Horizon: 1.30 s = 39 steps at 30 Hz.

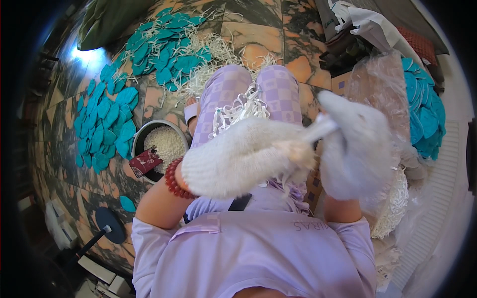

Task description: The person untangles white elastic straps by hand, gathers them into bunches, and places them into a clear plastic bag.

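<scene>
My left hand (238, 159), in a fuzzy white glove with a red bead bracelet at the wrist, reaches across above my lap. Its fingers are closed, their tips beside a whitish band (320, 129) that spans the gap to my right hand. My right hand (355, 149), also in a fluffy white glove, is raised on the right and smeared by motion, its fingers indistinct. Whether each hand grips the band cannot be made out. A tangle of narrow white strips (243, 107) lies on my purple checked trousers, partly behind the left glove.
Teal leaf-shaped pieces (107, 124) lie in piles on the marbled floor, beside loose white strips (218, 52). A metal pot (184, 136) of white pellets stands left, a dark red packet (145, 162) at its rim. More teal pieces (422, 109) and clear plastic (377, 89) are right.
</scene>
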Each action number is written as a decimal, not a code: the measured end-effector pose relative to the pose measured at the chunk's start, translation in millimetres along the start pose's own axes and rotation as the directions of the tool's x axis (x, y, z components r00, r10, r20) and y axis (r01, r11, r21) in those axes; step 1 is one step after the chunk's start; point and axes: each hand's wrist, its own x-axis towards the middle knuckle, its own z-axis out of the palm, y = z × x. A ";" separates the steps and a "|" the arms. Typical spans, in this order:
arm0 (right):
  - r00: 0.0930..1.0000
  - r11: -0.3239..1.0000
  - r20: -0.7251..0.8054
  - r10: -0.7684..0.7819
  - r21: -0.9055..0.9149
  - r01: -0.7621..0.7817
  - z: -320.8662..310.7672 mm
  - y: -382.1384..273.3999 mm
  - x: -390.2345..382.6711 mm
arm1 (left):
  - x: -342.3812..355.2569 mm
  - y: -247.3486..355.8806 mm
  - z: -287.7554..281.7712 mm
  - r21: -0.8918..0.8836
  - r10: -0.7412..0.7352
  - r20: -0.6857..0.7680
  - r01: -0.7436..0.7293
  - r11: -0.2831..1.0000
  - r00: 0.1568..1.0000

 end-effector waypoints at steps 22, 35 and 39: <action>0.618 0.451 0.720 0.315 0.460 -0.765 36.1 38.2 -51.8 | -6.2 -95.3 -12.2 -0.235 -0.394 0.049 0.394 0.889 0.918; 0.537 0.238 0.257 0.804 0.688 -0.685 32.7 68.7 -56.2 | -12.6 -87.2 -7.7 -0.009 -0.311 0.037 0.311 0.950 0.950; 0.750 0.518 0.366 0.551 0.555 -0.651 19.8 39.7 -58.0 | -9.9 -85.7 -3.4 0.006 -0.331 0.022 0.331 0.944 0.943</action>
